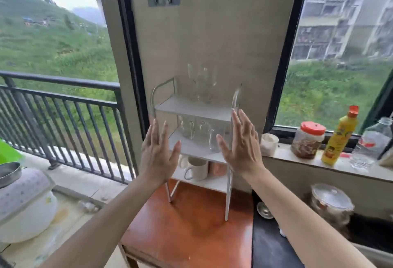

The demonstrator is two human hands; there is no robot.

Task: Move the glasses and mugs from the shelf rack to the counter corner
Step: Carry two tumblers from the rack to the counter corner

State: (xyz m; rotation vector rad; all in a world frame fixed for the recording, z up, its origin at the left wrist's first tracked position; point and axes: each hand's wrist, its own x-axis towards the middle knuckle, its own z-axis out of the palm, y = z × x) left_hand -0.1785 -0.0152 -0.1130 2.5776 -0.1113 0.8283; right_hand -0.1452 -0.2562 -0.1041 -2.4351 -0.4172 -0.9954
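A white three-tier shelf rack (pixel 191 108) stands on a brown table against the wall. Clear stemmed glasses (pixel 203 82) stand on its top tier. Clear glass mugs (pixel 197 131) fill the middle tier. A white mug (pixel 196 168) and a pinkish one (pixel 217 168) sit on the bottom tier. My left hand (pixel 158 150) and my right hand (pixel 240 146) are raised in front of the rack, palms facing each other, fingers spread, holding nothing and touching nothing.
The brown table (pixel 191 231) has bare room in front of the rack. A black counter (pixel 268 244) lies to the right. On the window ledge (pixel 285 153) stand a white cup (pixel 269 143), a red-lidded jar (pixel 308 140), a yellow bottle (pixel 340 138) and a clear bottle (pixel 372 142). A white appliance (pixel 23 204) sits at left.
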